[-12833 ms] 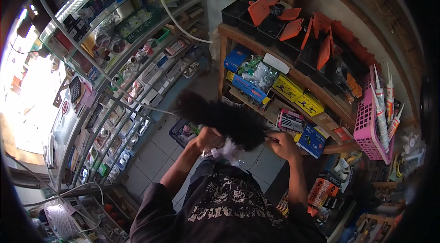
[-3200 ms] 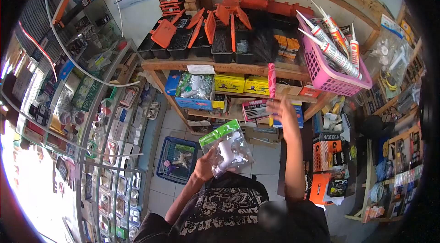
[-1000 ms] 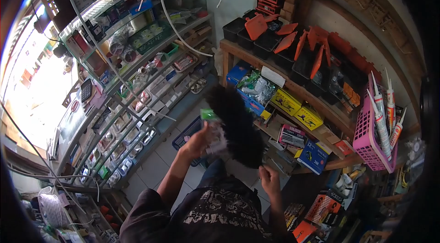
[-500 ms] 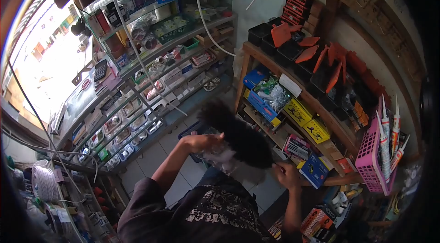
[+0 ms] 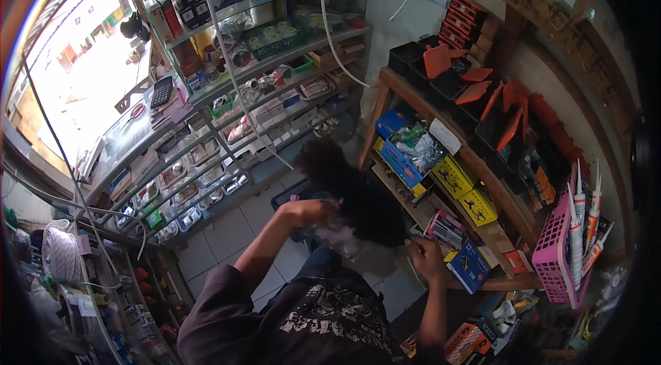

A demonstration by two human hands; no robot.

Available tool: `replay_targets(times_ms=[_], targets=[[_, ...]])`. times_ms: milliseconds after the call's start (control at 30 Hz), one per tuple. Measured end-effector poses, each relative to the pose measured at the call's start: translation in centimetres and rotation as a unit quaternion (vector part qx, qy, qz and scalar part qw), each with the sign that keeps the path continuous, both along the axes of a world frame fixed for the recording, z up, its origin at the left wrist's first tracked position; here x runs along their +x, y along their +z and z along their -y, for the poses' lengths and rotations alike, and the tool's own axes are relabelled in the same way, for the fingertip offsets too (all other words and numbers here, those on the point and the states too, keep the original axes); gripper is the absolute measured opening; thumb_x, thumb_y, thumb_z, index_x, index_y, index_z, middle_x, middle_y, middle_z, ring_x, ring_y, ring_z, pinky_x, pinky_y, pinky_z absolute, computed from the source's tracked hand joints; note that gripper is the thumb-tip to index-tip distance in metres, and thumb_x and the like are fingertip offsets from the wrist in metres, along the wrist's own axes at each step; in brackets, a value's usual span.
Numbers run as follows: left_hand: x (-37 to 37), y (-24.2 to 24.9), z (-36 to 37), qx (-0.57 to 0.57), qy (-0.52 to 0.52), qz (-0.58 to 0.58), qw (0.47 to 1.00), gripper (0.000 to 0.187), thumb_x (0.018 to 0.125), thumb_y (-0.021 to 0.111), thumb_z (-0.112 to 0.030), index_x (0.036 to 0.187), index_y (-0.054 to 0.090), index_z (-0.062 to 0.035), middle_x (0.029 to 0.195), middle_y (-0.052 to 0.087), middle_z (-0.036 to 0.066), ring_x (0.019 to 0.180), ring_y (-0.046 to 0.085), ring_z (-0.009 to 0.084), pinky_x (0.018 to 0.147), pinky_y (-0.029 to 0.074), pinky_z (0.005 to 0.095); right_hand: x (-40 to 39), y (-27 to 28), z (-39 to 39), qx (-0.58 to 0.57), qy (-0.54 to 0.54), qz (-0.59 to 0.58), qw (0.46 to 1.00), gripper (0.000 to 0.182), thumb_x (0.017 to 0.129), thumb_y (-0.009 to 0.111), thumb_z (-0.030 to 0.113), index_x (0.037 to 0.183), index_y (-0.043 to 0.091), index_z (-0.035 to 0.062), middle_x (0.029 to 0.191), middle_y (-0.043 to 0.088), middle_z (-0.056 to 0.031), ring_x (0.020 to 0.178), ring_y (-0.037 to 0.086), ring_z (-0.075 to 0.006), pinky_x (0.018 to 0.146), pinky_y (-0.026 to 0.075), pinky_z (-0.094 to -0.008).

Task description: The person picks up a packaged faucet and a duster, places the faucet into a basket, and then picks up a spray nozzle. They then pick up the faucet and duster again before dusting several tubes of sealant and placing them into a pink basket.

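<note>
A black, fluffy feather duster (image 5: pixel 368 203) hangs slanted before my body, its bushy top pointing up and left. My right hand (image 5: pixel 425 259) is closed in a pinch at its lower right end. Curled fingers of my left hand (image 5: pixel 306 213) press in at the feathers' left side, and the fluff covers their tips; what they grip I cannot tell. Crumpled clear plastic (image 5: pixel 354 244) spreads just below the left hand and partly behind the duster, over my lap.
Glass shelves (image 5: pixel 275 55) with small packed goods rise ahead. A wooden rack (image 5: pixel 392 82) at right bears black boxes with orange lids (image 5: pixel 471 93). The pink basket (image 5: pixel 554 248) holds sealant tubes. Rolled white rope (image 5: pixel 60 255) sits at left, above a tiled floor (image 5: pixel 227 234).
The camera view has shifted a little, so the shelves sit further right and lower. My left fingers are more curled and deeper in the feathers; my right hand keeps its pinch.
</note>
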State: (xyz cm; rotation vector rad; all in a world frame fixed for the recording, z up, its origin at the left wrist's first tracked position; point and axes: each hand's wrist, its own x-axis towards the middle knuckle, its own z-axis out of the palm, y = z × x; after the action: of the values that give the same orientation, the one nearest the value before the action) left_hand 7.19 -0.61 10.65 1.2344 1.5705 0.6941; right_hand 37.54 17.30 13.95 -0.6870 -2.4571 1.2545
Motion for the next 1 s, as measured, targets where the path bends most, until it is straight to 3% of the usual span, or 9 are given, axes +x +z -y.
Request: replay_targets(times_ms=[33, 100, 133, 200, 233, 300, 500, 633, 1000], targets=[[-0.3, -1.1, -0.8, 0.06, -0.249, -0.261, 0.931, 0.035, 0.092, 0.045, -0.01, 0.124, 0.051, 0.0037, 0.139, 0.043, 0.018, 0.131, 0.038, 0.027, 0.106, 0.033, 0.0339, -0.7, 0.3, 0.3, -0.012, -0.006, -0.001, 1.0, 0.023, 0.089, 0.057, 0.018, 0.079, 0.059, -0.0027, 0.055, 0.044, -0.0039, 0.054, 0.038, -0.0072, 0.049, 0.031, -0.0275], [-0.1, -2.9, -1.0, 0.185, -0.182, -0.273, 0.926, 0.035, 0.091, 0.046, -0.007, 0.125, 0.051, 0.0017, 0.133, 0.049, 0.015, 0.126, 0.043, 0.0247, 0.104, 0.036, 0.0325, -1.2, -0.3, 0.0, -0.004, -0.009, -0.005, 1.0, 0.025, 0.089, 0.056, 0.019, 0.077, 0.057, -0.0024, 0.055, 0.044, -0.004, 0.054, 0.038, -0.0075, 0.049, 0.031, -0.0276], [-0.2, -3.7, -1.2, 0.102, -0.033, -0.034, 0.994, 0.037, 0.095, 0.042, -0.016, 0.128, 0.049, -0.0009, 0.127, 0.053, 0.012, 0.12, 0.048, 0.0237, 0.101, 0.039, 0.0355, -1.4, -0.8, 0.0, 0.001, -0.015, -0.006, 1.0, 0.026, 0.09, 0.055, 0.019, 0.075, 0.055, -0.0022, 0.054, 0.043, -0.0042, 0.054, 0.038, -0.0078, 0.05, 0.032, -0.0277], [1.1, 0.5, -1.8, -0.045, 0.27, 0.309, 0.911, 0.043, 0.099, 0.037, -0.029, 0.133, 0.045, -0.004, 0.124, 0.057, 0.01, 0.115, 0.053, 0.0227, 0.099, 0.041, 0.0388, -1.5, -1.3, 0.6, -0.013, -0.031, -0.012, 0.999, 0.026, 0.091, 0.056, 0.023, 0.081, 0.059, -0.0012, 0.056, 0.046, -0.0077, 0.053, 0.042, -0.0107, 0.05, 0.034, -0.0296], [0.7, 0.9, -2.2, -0.045, 0.27, 0.31, 0.91, 0.043, 0.099, 0.037, -0.029, 0.133, 0.045, -0.004, 0.124, 0.057, 0.01, 0.115, 0.053, 0.0227, 0.099, 0.041, 0.0388, -1.4, -1.5, 1.1, -0.027, -0.051, -0.017, 0.998, 0.028, 0.091, 0.056, 0.027, 0.087, 0.062, -0.0003, 0.058, 0.049, -0.0113, 0.052, 0.045, -0.0135, 0.05, 0.036, -0.0314], [-0.1, 1.5, -3.1, 0.138, 0.398, 0.435, 0.796, 0.045, 0.1, 0.037, -0.034, 0.131, 0.046, -0.003, 0.123, 0.056, 0.012, 0.113, 0.055, 0.0247, 0.097, 0.045, 0.0393, -1.7, -1.7, 3.5, -0.043, -0.039, -0.025, 0.998, 0.028, 0.092, 0.054, 0.027, 0.088, 0.061, 0.0004, 0.059, 0.05, -0.0118, 0.052, 0.046, -0.0147, 0.051, 0.037, -0.0323], [-2.2, 0.8, -5.0, 0.273, 0.357, 0.602, 0.66, 0.047, 0.1, 0.033, -0.039, 0.127, 0.049, -0.0031, 0.121, 0.057, 0.014, 0.106, 0.059, 0.0269, 0.093, 0.049, 0.0431, -2.5, -4.6, 7.8, -0.124, -0.002, -0.045, 0.991, 0.028, 0.096, 0.048, 0.027, 0.088, 0.056, 0.0012, 0.06, 0.05, -0.0115, 0.054, 0.049, -0.0191, 0.053, 0.038, -0.0343], [3.7, 2.0, -5.9, 0.223, 0.347, 0.563, 0.716, 0.071, 0.094, 0.028, -0.059, 0.134, 0.042, -0.0019, 0.126, 0.055, 0.012, 0.115, 0.054, 0.0255, 0.103, 0.04, 0.041, -4.3, -4.2, 7.1, -0.148, -0.027, -0.077, 0.986, 0.03, 0.097, 0.047, 0.026, 0.083, 0.052, 0.0005, 0.058, 0.045, -0.0093, 0.053, 0.044, -0.0186, 0.053, 0.036, -0.0334], [0.4, 2.5, -4.9, 0.196, 0.297, 0.614, 0.704, 0.056, 0.098, 0.035, -0.048, 0.13, 0.044, -0.0027, 0.126, 0.051, 0.011, 0.119, 0.048, 0.0264, 0.107, 0.034, 0.0398, -2.0, -4.5, 9.2, -0.157, -0.017, -0.039, 0.987, 0.031, 0.097, 0.047, 0.028, 0.083, 0.052, 0.001, 0.058, 0.043, -0.0102, 0.053, 0.042, -0.0172, 0.052, 0.035, -0.0353]])
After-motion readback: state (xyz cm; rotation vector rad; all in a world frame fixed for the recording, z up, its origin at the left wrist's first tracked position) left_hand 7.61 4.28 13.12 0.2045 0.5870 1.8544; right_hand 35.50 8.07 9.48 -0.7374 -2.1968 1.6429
